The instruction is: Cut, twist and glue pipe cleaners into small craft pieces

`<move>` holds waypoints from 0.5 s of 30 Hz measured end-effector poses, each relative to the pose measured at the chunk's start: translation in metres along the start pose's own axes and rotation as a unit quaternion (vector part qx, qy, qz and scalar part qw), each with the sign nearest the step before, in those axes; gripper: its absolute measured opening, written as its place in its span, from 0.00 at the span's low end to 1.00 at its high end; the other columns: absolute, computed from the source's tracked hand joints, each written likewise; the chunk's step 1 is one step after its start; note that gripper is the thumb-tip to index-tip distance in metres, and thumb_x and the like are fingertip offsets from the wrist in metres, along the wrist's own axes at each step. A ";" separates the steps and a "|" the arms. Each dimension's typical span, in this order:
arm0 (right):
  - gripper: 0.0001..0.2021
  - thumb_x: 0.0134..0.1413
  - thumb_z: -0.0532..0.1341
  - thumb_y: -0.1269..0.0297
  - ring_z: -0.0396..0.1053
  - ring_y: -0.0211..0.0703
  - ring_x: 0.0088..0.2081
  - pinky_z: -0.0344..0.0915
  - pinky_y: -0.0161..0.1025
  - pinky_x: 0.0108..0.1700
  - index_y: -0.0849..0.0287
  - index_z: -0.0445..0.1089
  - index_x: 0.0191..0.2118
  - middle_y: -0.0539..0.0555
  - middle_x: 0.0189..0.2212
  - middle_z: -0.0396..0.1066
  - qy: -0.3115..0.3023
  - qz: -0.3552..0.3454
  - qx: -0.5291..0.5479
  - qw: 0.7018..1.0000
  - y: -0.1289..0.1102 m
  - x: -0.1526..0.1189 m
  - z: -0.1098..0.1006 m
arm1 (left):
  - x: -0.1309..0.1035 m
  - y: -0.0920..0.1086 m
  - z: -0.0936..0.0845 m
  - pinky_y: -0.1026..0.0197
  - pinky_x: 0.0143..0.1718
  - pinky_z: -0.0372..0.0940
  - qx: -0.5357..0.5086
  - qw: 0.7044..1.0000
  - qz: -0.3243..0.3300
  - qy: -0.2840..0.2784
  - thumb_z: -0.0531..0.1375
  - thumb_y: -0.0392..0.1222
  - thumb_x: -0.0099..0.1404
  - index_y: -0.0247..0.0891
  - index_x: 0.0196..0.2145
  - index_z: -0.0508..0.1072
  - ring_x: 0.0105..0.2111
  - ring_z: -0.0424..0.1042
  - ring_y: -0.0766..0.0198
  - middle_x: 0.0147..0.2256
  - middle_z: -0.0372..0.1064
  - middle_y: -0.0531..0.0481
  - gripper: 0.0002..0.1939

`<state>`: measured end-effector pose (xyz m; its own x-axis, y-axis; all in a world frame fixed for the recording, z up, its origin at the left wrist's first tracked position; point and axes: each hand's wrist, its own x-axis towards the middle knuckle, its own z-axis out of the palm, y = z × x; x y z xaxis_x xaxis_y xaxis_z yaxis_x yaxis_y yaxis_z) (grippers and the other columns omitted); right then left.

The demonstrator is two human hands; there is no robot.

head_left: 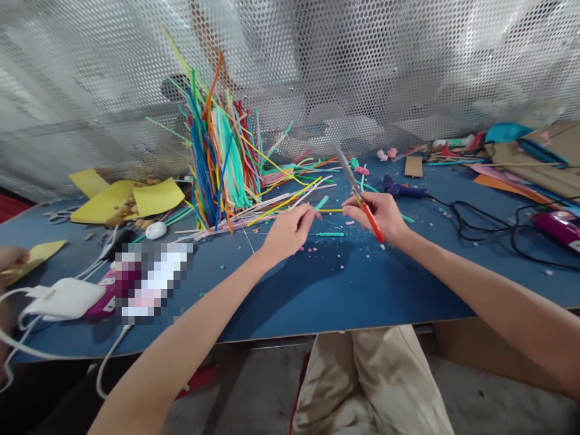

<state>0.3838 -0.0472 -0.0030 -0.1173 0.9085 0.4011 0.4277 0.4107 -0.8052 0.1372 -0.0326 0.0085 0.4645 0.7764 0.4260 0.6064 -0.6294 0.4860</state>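
Observation:
My left hand (292,229) pinches a short mint-green pipe cleaner piece (321,202) between thumb and fingers. To its right, my right hand (378,214) is closed around scissors with orange handles (372,222), their metal blades (348,169) pointing up and away. A yellow pipe cleaner (331,210) shows between the two hands; its ends are hidden. Below them, another mint-green piece (331,234) lies on the blue table (290,308) among small pink scraps. Behind my left hand stands a tall bundle of coloured pipe cleaners (231,160).
At the left are yellow sheets (158,196), a blurred-out phone (158,281), a white charger (66,299) with cables, and another person's hand (13,258). At the right lie a dark blue glue gun (403,188), its black cord and a purple object (557,228). Perforated metal stands behind.

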 end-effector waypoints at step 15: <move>0.17 0.45 0.72 0.52 0.72 0.43 0.35 0.73 0.45 0.41 0.55 0.74 0.39 0.52 0.34 0.75 0.030 -0.004 0.106 0.994 0.001 -0.001 0.017 | -0.007 0.001 0.012 0.63 0.30 0.58 0.165 0.983 0.080 -0.027 0.52 0.44 0.75 0.40 0.44 0.77 0.34 0.77 0.62 0.35 0.80 0.48 0.15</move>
<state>0.3696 -0.0464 -0.0118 -0.0625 0.9018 0.4277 0.2275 0.4301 -0.8736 0.1424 -0.0385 -0.0034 0.5990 0.6746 0.4315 0.6949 -0.7057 0.1386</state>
